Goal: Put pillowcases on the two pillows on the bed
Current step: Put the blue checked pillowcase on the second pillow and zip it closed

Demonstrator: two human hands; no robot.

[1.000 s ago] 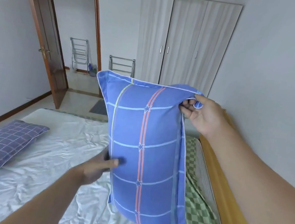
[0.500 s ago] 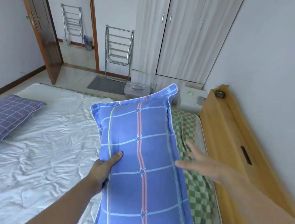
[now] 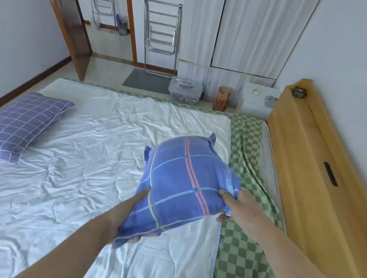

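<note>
A plump blue pillow in a cotton case crossed by pale lines and an orange-red stripe (image 3: 186, 183) is held between both hands above the white rumpled quilt (image 3: 76, 172) that covers most of the bed. The left arm is stretched forward from the lower left, and the left hand (image 3: 130, 217) is clamped on the pillow's near-left edge, thumb lying up along the side, fingers curled beneath the corner (their tips just showing under the fabric). The right arm reaches in from the lower right, forearm angled toward the middle; the right hand (image 3: 236, 209) is closed on the pillow's near-right corner, where the case is bunched between the thumb on top and the fingers below. The pillow's far end is tilted away from the person, its two flanged corners pointing toward the wardrobe.

A second pillow in a purple case with a thin white grid (image 3: 15, 125) lies flat at the left edge of the bed, well apart from the hands. Along the right side a green-and-white checked sheet (image 3: 242, 250) is exposed, next to the yellow wooden headboard (image 3: 313, 168).
</note>
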